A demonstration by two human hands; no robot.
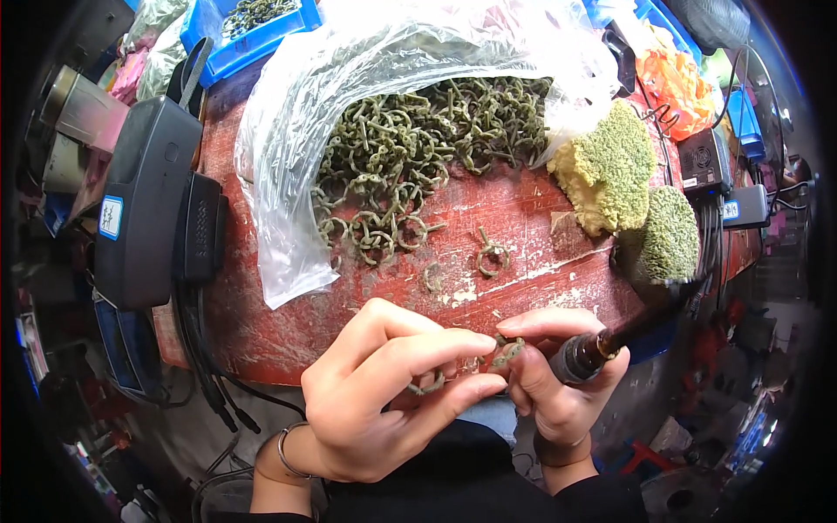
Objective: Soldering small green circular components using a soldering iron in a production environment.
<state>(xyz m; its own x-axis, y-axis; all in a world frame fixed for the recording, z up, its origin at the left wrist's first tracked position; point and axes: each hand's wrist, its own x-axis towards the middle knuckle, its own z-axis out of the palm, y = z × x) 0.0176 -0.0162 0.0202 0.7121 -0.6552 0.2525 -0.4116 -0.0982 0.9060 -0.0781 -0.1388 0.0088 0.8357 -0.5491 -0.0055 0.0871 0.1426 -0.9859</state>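
Note:
Small dull-green rings with short stems lie in a heap [392,148] on the red worktop, partly under a clear plastic bag [288,200]. One loose ring [493,258] sits apart, nearer to me, beside a fainter curved piece [431,278]. My left hand [375,392] is closed, and another green ring [427,383] shows among its fingers. Between the fingertips of both hands is a small green ring [507,352]. My right hand [558,383] pinches that ring, while a dark pen-like handpiece [586,356] lies across the same hand. The handpiece's tip is hidden.
Rough yellow-green sponge-like lumps [606,166] stand at the right of the red worktop [288,340]. At the left are a dark grey device [144,200] and hanging black cables. A blue tray [253,35] with small parts and orange plastic [676,83] are farther back.

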